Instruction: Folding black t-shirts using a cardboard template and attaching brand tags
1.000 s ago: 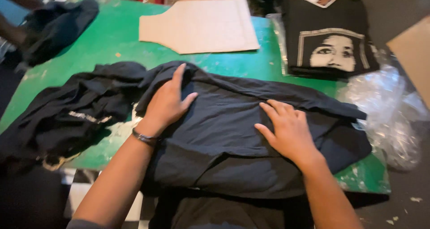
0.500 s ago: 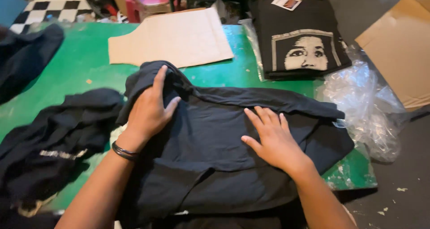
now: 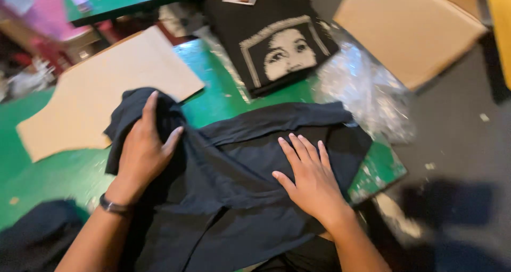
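Now the green desk [image 3: 48, 165] carries a black garment [image 3: 239, 197] spread across its middle, with one long edge already folded over at 12 o'clock; I judge the folding is only partly done, since the lower part lies loose and wrinkled. At 10 o'clock lies a beige cardboard template [image 3: 101, 91], at 1 o'clock a folded printed shirt [image 3: 277, 43]. The left hand [image 3: 141, 149] presses flat on a bunched corner, fingers gripping nothing; the right hand [image 3: 311, 179] lies flat, fingers spread open
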